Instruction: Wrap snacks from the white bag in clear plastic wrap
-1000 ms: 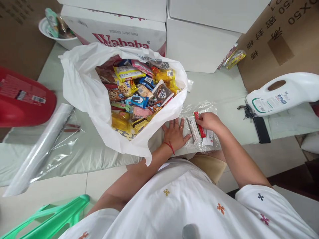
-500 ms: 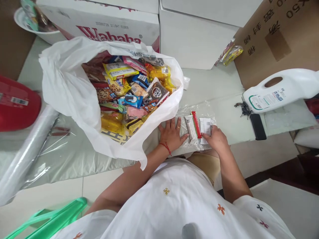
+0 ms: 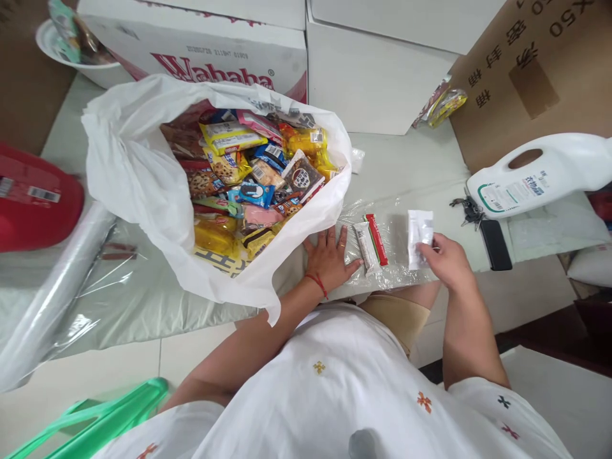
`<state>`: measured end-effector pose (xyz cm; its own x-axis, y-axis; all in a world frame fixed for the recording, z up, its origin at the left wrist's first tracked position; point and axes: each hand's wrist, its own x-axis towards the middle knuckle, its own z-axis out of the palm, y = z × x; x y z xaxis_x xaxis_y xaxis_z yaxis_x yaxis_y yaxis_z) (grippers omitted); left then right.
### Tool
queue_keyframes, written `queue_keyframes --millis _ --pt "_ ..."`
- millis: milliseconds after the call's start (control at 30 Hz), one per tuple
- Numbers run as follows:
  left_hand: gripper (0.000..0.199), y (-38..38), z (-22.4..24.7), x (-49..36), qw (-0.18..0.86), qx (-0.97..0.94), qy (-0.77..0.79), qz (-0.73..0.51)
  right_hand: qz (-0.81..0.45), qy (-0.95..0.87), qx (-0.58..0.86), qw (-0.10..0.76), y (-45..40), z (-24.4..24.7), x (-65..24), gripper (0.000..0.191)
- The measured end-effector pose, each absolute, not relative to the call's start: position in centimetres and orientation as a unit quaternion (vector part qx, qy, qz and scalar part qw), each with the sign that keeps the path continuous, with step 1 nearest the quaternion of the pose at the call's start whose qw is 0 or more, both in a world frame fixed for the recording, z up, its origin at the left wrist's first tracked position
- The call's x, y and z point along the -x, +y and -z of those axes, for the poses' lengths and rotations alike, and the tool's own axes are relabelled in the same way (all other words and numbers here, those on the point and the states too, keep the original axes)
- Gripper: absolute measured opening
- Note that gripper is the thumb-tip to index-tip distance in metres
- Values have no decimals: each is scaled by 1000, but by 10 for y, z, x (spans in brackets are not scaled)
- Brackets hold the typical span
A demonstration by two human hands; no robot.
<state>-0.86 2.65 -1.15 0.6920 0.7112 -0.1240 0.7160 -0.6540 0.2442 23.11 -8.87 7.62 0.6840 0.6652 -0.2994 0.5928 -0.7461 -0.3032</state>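
My left hand [image 3: 329,261] lies flat with spread fingers on the left part of a sheet of clear plastic film [image 3: 394,242], beside the big white bag. Just right of its thumb, a silvery-white wrapped bar [image 3: 367,248] and a red wrapped bar [image 3: 377,240] lie side by side on the film. My right hand [image 3: 449,260] pinches a small white packet [image 3: 421,226] between thumb and fingers at the film's right side. The white plastic bag [image 3: 143,178] gapes open, full of packaged snacks [image 3: 258,172].
A roll of clear film [image 3: 57,293] and a red container [image 3: 36,197] are at the left. White cartons [image 3: 358,76] stand behind. On the right are a white jug [image 3: 535,172], keys [image 3: 466,209], a black phone [image 3: 495,244] and a brown carton [image 3: 540,76]. The table's front edge runs close to me.
My right hand has moved right with the white packet, away from the two bars. My left hand has stayed in place on the film.
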Motion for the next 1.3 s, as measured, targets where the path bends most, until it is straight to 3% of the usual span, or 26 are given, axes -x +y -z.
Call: queue_keyframes --millis 133,267,400,533,633,700,767,833,933,1133,1300 --pt "98 27 10 8 136 -909 395 5 -282 -419 855 123 -61 -70 -202 34" --pt "99 27 9 11 152 -907 393 -18 -251 -472 844 50 -44 -47 -175 43" --pt "84 31 9 28 182 -907 367 -94 -193 -473 853 104 -60 -44 -160 57" --pt "57 54 12 55 221 -922 273 -162 -134 -547 814 144 -89 -51 -125 55" --pt "66 77 14 64 224 -946 202 -115 -152 -635 752 84 -100 -43 -95 57" --pt "69 90 15 64 202 -959 188 -66 -159 -652 740 36 -104 -32 -84 44" --pt "64 97 16 62 178 -965 191 -36 -161 -654 739 7 -109 -23 -83 30" --pt "55 100 16 62 161 -968 189 -25 -160 -654 739 10 -119 -17 -88 32" --pt "43 96 11 70 166 -972 161 -38 -168 -638 748 71 -143 -16 -100 36" --pt "33 86 -18 85 258 -941 154 -157 -222 -533 769 274 -175 -33 -133 27" --pt "31 98 -27 49 313 -913 176 -191 -219 -419 811 344 -162 -41 -176 26"
